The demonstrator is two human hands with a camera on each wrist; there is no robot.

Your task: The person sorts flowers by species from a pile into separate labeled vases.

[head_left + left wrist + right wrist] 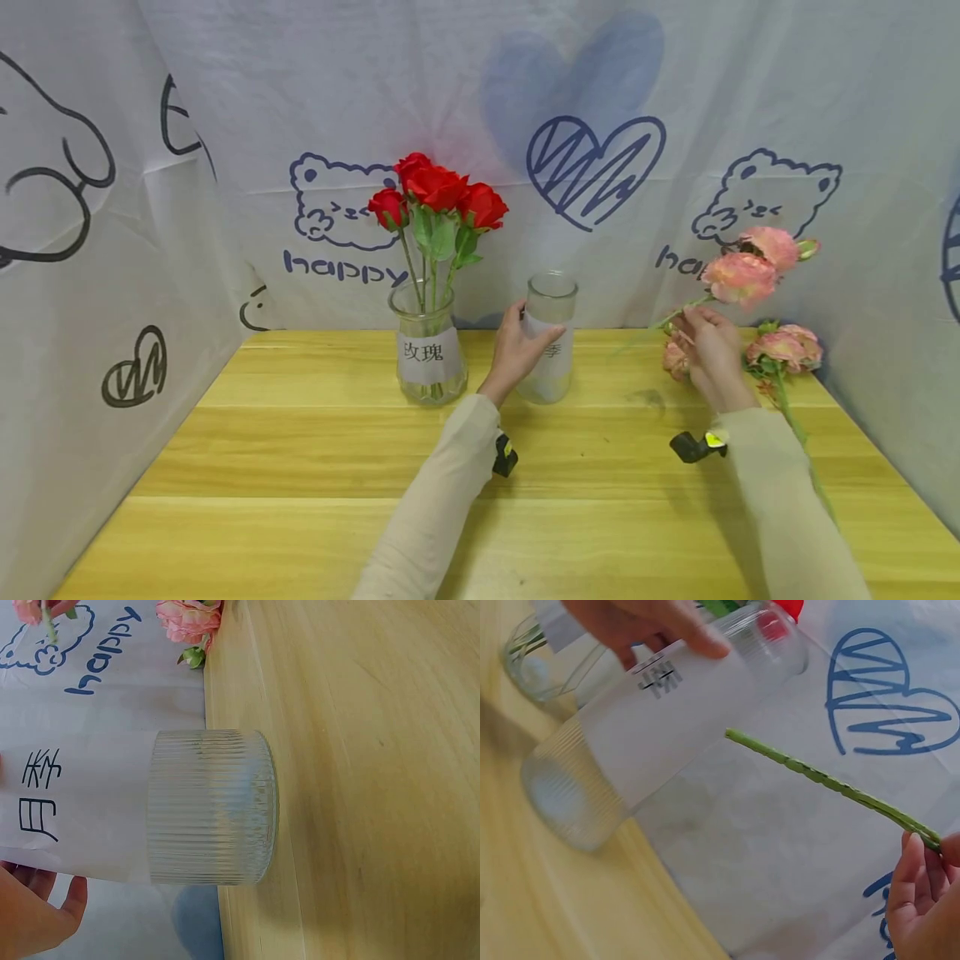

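Red roses (438, 190) stand in the wide vase (430, 367), stems down inside the glass. Just beside it, the jar (553, 333) stands upright on the table (300, 467), its label partly covered by the left hand (519, 350), whose fingers and thumb grip it. The right hand (712, 354) pinches the stem (829, 780) of a pink flower (742, 279), its cut end pointing toward the jar, apart from it. Nearby, another bloom (676, 354) is partly hidden behind that hand; a long-stemmed one (783, 348) lies to its right.
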